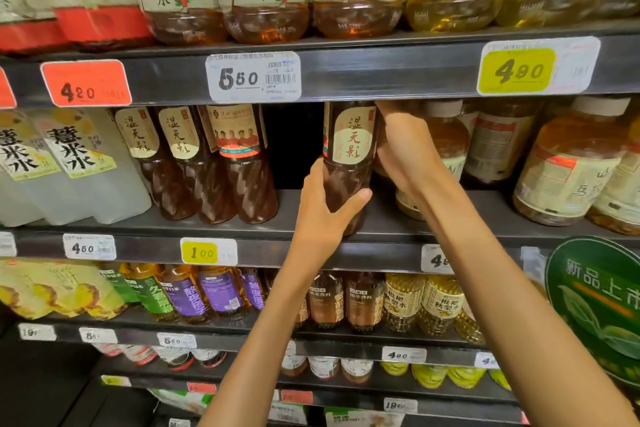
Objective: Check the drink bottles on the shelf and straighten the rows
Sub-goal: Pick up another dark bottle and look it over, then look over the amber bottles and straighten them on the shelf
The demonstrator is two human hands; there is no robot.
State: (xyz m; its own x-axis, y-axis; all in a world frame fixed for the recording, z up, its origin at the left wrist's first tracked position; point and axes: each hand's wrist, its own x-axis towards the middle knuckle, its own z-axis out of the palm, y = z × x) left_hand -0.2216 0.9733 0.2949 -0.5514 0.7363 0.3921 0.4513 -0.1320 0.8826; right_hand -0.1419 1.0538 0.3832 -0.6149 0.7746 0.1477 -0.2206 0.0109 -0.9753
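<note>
We steady a dark tea bottle (348,163) at the middle shelf's (388,218) front edge: our left hand (323,215) wraps its lower body, fingers curled round it, while our right hand (403,149) braces the shoulder, fingertips hidden, likely aligning it beside the gap (294,146).

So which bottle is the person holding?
Find the white 5.50 price tag on the dark shelf edge. Just below and right stands a brown drink bottle with a cream label in red writing. Unlike its three lookalikes left, both hands grip it.
</note>
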